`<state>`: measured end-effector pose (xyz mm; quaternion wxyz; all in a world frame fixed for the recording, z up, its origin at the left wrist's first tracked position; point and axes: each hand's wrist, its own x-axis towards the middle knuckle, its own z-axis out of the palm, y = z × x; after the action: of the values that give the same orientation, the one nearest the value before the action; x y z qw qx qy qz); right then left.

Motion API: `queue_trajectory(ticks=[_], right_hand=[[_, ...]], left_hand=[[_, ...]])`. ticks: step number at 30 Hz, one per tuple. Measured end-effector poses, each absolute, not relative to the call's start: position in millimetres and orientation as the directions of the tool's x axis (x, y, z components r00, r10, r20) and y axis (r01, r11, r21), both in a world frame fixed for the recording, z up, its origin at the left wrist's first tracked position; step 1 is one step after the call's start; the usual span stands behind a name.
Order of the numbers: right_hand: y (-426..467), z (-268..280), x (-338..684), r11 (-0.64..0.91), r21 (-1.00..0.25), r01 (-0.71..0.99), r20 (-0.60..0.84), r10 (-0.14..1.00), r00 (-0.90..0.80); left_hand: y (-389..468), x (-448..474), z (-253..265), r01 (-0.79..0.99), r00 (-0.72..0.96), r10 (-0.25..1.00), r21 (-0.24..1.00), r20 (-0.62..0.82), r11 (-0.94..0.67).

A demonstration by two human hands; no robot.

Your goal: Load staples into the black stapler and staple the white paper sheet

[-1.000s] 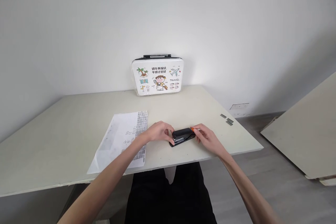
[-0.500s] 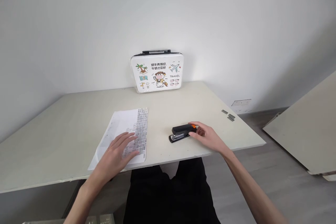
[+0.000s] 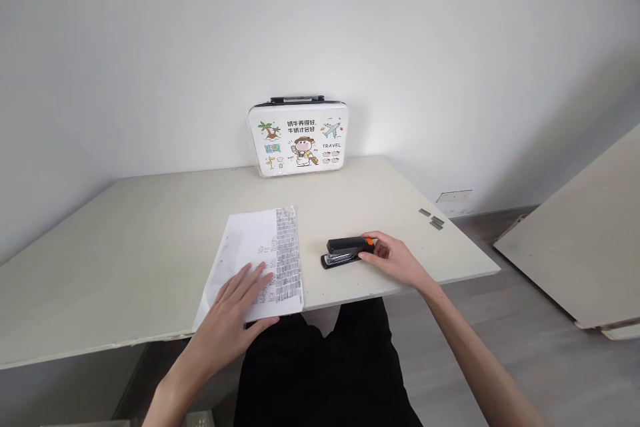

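Observation:
My left hand (image 3: 237, 317) lies flat with its fingers spread on a stack of printed paper (image 3: 250, 233) near the table's front edge, the thumb reaching over that edge. Dense grey print runs down the right side of the sheets. To the right of the paper, a black stapler (image 3: 345, 250) with an orange part at its back end rests on the table. My right hand (image 3: 395, 259) closes on the stapler's back end, thumb in front and fingers behind; the curled fingers are partly hidden.
Several grey staple strips (image 3: 433, 219) lie near the right edge of the pale table (image 3: 150, 233). A white case with cartoon prints (image 3: 300, 137) stands at the back against the wall. Beyond the right edge are a wall socket (image 3: 454, 196) and a pale board (image 3: 580, 247).
The paper has slid right toward the stapler with my left hand on it, and that hand now lies flatter. My right hand has stayed at the stapler. The view has shifted slightly.

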<state>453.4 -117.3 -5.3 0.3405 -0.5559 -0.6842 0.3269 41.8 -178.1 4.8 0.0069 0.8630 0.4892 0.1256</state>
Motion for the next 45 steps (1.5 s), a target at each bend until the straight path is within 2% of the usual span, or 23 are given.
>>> queue_trajectory(ticks=[7, 10, 19, 25, 30, 34, 41, 45], right_hand=[[-119, -5, 453, 0.189, -0.82, 0.54, 0.125, 0.98, -0.153], [-119, -7, 453, 0.188, -0.821, 0.54, 0.125, 0.98, -0.152], [-121, -9, 454, 0.163, -0.806, 0.569, 0.094, 0.984, -0.15], [-116, 7, 459, 0.161, -0.797, 0.583, 0.022, 0.971, -0.239], [-100, 27, 444, 0.176, -0.743, 0.646, 0.137, 0.984, -0.111], [-83, 34, 417, 0.243, -0.703, 0.668, 0.215, 0.969, -0.125], [-60, 35, 378, 0.251, -0.698, 0.67, 0.094, 0.961, -0.262], [-55, 30, 373, 0.288, -0.688, 0.666, 0.07, 0.94, -0.334]], left_hand=[[-177, 70, 1, 0.824, 0.419, 0.875, 0.305, 0.241, -0.478], [-169, 88, -4, 0.831, 0.387, 0.883, 0.316, 0.265, -0.458], [-150, 114, 0, 0.821, 0.444, 0.879, 0.315, 0.173, -0.477], [-138, 121, 4, 0.775, 0.493, 0.855, 0.366, 0.16, -0.515], [-123, 136, 6, 0.725, 0.544, 0.827, 0.417, 0.14, -0.548], [-111, 149, 1, 0.743, 0.542, 0.831, 0.392, 0.124, -0.543], [-99, 158, -6, 0.766, 0.534, 0.835, 0.344, 0.13, -0.543], [-98, 160, -10, 0.76, 0.541, 0.828, 0.336, 0.147, -0.556]])
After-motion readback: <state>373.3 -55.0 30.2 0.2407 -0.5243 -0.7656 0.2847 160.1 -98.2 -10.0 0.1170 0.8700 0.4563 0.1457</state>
